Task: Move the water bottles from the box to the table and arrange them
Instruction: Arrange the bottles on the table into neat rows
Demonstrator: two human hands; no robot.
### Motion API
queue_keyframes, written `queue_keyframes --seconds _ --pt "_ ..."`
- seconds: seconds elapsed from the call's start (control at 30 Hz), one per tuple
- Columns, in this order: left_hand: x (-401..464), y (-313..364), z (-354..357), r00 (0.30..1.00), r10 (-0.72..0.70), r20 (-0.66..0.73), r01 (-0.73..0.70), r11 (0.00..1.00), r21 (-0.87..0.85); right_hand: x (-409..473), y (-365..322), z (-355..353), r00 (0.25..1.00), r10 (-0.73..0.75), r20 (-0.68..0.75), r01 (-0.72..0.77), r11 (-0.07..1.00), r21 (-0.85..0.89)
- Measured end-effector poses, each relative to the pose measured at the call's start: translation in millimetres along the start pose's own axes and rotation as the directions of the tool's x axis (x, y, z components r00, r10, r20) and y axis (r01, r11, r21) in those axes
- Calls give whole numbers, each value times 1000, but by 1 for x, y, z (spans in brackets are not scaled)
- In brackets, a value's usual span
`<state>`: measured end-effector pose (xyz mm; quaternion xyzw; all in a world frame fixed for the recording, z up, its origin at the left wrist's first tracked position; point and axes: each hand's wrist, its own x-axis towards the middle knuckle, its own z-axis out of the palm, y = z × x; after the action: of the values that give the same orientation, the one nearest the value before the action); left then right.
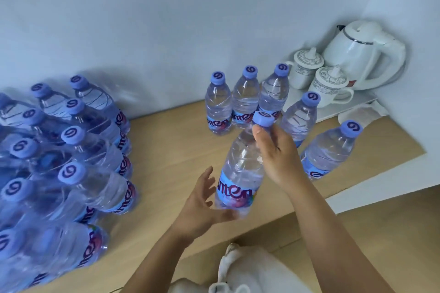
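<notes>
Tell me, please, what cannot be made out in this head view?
- Shrink-wrapped pack of bottles: cut by the left edge, count unknown.
- Held bottle: base hidden by the left hand; neck covered by the right hand.
- Labels: partly hidden.
- No box is visible.

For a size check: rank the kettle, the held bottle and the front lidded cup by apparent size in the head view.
1. Kettle and held bottle: alike; the bottle is nearer, so unranked.
2. Front lidded cup: smallest.
</notes>
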<state>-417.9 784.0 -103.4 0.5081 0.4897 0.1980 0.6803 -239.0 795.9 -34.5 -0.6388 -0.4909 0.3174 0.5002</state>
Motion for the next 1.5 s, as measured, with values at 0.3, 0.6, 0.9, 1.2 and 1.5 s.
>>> queue_keyframes --seconds 0.3,0.6,0.9,1.2,1.5 --pt "-83 -40 -21 778 159 -607 -129 987 93 -46 -56 94 948 133 290 -104 988 -111" --pt "-120 -69 -59 826 152 -542 -148 988 53 -76 -68 137 953 91 289 -50 988 -146" --pt "-115 -103 -83 808 -45 -588 -27 993 -114 -96 -58 192 928 35 370 8 993 -115" --pt "-112 -108 -93 821 -122 -558 -32 966 -257 -115 -39 217 934 -117 338 168 978 -125" --pt "-109 -108 -89 790 -173 -588 -10 956 -294 -116 -31 224 903 -183 389 237 967 -97"
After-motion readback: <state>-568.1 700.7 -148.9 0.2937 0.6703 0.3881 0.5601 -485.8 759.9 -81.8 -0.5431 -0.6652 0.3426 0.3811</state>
